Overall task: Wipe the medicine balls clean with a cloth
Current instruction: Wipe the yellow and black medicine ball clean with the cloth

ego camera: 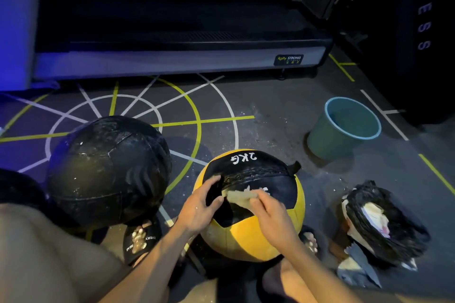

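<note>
At the far left edge a dark rounded shape [17, 192] is cut off by the frame and too dim to name. Just right of it sits a large black ball [108, 170], scuffed and flecked with white, resting on the floor [258, 106] over painted white and yellow lines. A bare knee fills the near left corner and hides the floor below that ball; a sandalled foot [141, 241] shows in the gap between the two balls.

Right of the black ball, close but apart from it, is the yellow and black ball [251, 204] marked 2KG, near the middle of the view. The left hand [199, 206] rests on its left upper side, fingers curled over the black panel. The right hand [268, 209] pinches a pale cloth [242, 196] and presses it on the black panel; the fingers are blurred. The other foot, at the ball's near right, is mostly hidden by the forearm.

Beyond the balls the floor lies open up to the long edge of a treadmill [184, 51]. Far right of the yellow ball stands a blue-green bucket [344, 128], its inside hard to read. Near right lies a black bag [384, 224] with pale scraps showing; its contents are unclear. The right edge is dark.
</note>
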The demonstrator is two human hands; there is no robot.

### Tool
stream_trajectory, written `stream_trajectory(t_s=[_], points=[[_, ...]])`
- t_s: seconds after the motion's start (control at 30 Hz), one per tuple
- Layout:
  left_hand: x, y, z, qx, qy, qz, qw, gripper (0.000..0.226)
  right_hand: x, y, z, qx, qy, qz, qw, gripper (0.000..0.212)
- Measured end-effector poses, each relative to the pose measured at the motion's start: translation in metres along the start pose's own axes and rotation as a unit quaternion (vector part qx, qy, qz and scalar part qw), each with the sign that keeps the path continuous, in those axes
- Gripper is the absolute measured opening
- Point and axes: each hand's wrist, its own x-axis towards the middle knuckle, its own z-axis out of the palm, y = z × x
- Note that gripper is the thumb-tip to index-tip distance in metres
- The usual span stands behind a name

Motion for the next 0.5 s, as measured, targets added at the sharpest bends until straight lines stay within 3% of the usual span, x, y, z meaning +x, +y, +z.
stream_trajectory(t_s=[0.07, 0.13, 0.2, 0.27, 0.33, 0.4, 0.43, 0.5], points=[[-0.002, 0.005, -0.005, -0.016, 0.016, 0.010, 1.000, 0.065, -0.001, -0.008, -0.008, 0.180, 0.050, 0.088, 0.978, 0.023], [-0.009, 0.014, -0.007, -0.009, 0.086, 0.030, 0.996, 0.059, -0.006, -0.020, -0.018, 0.338, 0.050, 0.174, 0.924, 0.023], [-0.019, 0.033, -0.008, 0.002, 0.178, 0.072, 0.981, 0.053, -0.014, -0.030, -0.027, 0.404, 0.015, 0.201, 0.892, 0.025], [-0.026, 0.054, -0.012, -0.035, 0.192, 0.078, 0.978, 0.051, -0.020, -0.040, -0.033, 0.441, -0.018, 0.197, 0.876, 0.028], [-0.034, 0.075, -0.018, -0.174, 0.053, 0.006, 0.983, 0.056, -0.025, -0.048, -0.033, 0.466, -0.050, 0.190, 0.862, 0.031], [-0.043, 0.081, -0.021, -0.260, -0.126, -0.087, 0.953, 0.054, -0.028, -0.055, -0.031, 0.472, -0.078, 0.190, 0.857, 0.031], [-0.048, 0.078, -0.021, -0.275, -0.175, -0.102, 0.940, 0.053, -0.030, -0.056, -0.030, 0.470, -0.092, 0.188, 0.857, 0.031], [-0.056, 0.062, -0.020, -0.292, -0.181, -0.094, 0.934, 0.070, -0.035, -0.056, -0.027, 0.469, -0.125, 0.184, 0.855, 0.035]])
